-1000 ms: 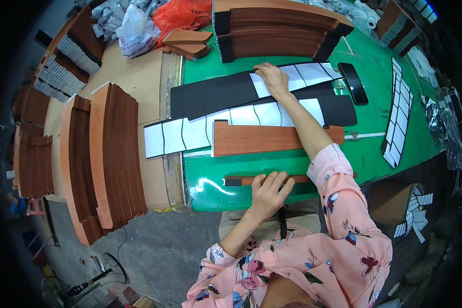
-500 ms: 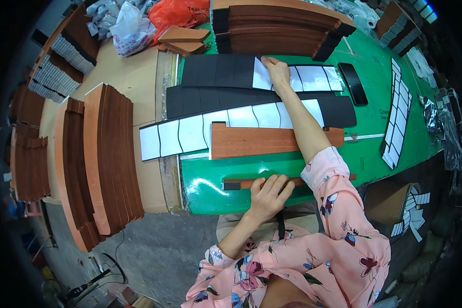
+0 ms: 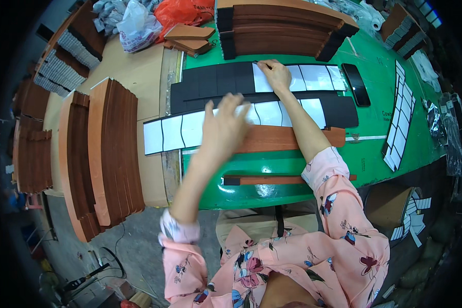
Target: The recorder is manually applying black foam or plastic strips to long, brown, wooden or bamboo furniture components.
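Note:
My right hand [image 3: 275,73] rests far out on the green table [image 3: 374,92], fingertips pinching the corner of a white backing sheet on a long black strip [image 3: 215,79]. My left hand [image 3: 225,126] hovers open above a second black strip with white segments [image 3: 179,131]. Just below it lies a brown wooden board [image 3: 285,138]. A thin brown strip [image 3: 272,180] lies close to the table's near edge.
Stacks of curved brown boards [image 3: 110,154] stand on the left. A stack of dark brown boards [image 3: 285,31] sits at the back. A black oblong object [image 3: 355,83] and white segmented strips [image 3: 401,118] lie on the right. Bags [image 3: 138,20] sit at the far left.
My left hand has lifted off the thin strip at the near edge and moved up over the white-segmented strip. My right hand stayed on the far strip.

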`<state>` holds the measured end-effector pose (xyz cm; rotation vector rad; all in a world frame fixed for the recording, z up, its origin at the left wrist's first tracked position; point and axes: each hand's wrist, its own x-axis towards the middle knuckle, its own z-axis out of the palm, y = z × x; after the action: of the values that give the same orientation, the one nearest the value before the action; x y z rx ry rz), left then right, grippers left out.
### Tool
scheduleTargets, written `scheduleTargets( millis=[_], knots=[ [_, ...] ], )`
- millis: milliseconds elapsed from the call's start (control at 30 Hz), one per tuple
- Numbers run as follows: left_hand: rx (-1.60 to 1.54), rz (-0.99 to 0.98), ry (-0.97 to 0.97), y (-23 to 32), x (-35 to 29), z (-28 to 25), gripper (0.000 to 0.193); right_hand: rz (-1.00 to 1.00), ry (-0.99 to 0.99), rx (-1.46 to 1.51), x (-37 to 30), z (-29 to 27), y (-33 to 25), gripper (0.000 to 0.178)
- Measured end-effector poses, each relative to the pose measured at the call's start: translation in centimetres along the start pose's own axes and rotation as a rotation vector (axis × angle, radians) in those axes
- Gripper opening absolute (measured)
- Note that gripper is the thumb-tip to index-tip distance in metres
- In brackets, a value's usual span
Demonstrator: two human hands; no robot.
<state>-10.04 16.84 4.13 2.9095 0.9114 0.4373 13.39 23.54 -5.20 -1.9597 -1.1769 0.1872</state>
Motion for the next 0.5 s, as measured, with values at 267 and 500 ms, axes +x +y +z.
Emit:
scheduleTargets(
  millis=[267, 500],
  knots=[
    [0.036, -0.159, -0.197, -6.8, 4.3, 6.7, 0.049, 0.122, -0.025, 0.03, 0.2, 0.2, 0.8, 0.027],
    [0.034, -0.159, -0.146, -6.5, 4.4, 7.4, 0.046, 0.569, -0.013, 1.154, 2.2, -4.5, 1.0, 0.03]
  ],
)
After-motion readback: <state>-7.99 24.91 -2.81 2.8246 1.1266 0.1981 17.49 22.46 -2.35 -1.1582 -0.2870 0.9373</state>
